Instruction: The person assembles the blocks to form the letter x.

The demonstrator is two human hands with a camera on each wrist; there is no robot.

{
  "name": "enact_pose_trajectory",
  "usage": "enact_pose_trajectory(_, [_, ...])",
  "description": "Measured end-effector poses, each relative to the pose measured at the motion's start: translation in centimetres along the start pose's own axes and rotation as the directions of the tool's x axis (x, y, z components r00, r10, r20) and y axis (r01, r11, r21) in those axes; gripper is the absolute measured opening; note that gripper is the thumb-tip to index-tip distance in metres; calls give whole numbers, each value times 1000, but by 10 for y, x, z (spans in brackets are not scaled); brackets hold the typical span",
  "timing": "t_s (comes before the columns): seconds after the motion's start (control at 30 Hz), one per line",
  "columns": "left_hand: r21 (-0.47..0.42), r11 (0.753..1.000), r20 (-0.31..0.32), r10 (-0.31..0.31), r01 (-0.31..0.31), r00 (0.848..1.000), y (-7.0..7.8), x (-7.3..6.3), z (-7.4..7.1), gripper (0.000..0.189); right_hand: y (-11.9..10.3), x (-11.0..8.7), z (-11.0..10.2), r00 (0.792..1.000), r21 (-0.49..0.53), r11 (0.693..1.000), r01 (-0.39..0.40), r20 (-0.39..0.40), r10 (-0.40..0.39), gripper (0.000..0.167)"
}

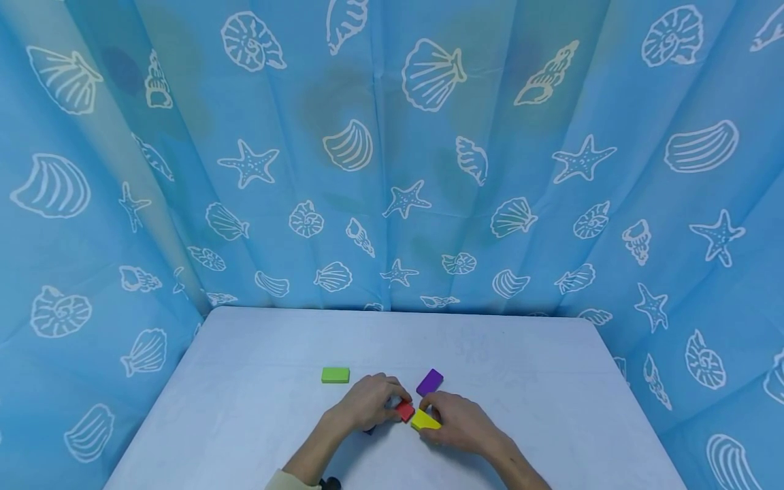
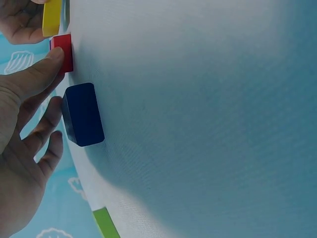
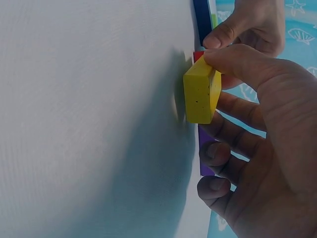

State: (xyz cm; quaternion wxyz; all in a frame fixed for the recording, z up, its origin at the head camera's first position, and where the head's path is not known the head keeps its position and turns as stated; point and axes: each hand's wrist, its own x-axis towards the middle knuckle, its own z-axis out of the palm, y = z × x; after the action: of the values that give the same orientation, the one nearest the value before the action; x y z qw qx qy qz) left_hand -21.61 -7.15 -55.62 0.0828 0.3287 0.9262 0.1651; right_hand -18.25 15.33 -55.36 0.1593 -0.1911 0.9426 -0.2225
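My left hand (image 1: 369, 403) pinches a red block (image 1: 405, 410) between thumb and fingers, low at the white tabletop. Close on its right, my right hand (image 1: 462, 422) holds a yellow block (image 1: 425, 420) by thumb and fingertips. In the right wrist view the yellow block (image 3: 199, 96) is tilted, its shadow falling on the cloth, and it partly covers the red one. A dark blue block (image 2: 84, 115) lies beside the left hand's lower fingers in the left wrist view; in the head view that hand hides most of it.
Beyond the right hand a purple block (image 1: 430, 382) lies at a slant. A light green block (image 1: 335, 376) lies farther left. The white table (image 1: 257, 354) ends at the back against a blue curtain (image 1: 380, 224) with shell prints, which also hangs on both sides.
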Motion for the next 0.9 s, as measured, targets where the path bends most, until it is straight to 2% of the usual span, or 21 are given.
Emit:
enact_pose_trajectory(0.2, [-4, 1000, 4, -4, 4, 1000, 0, 0, -1, 32, -4, 0, 1, 1000, 23, 1000, -10, 0, 10, 41])
enact_pose_trajectory(0.9, [-42, 999, 18, 6, -5, 1000, -2, 1, -2, 31, -7, 5, 10, 998, 4, 998, -57, -6, 57, 43])
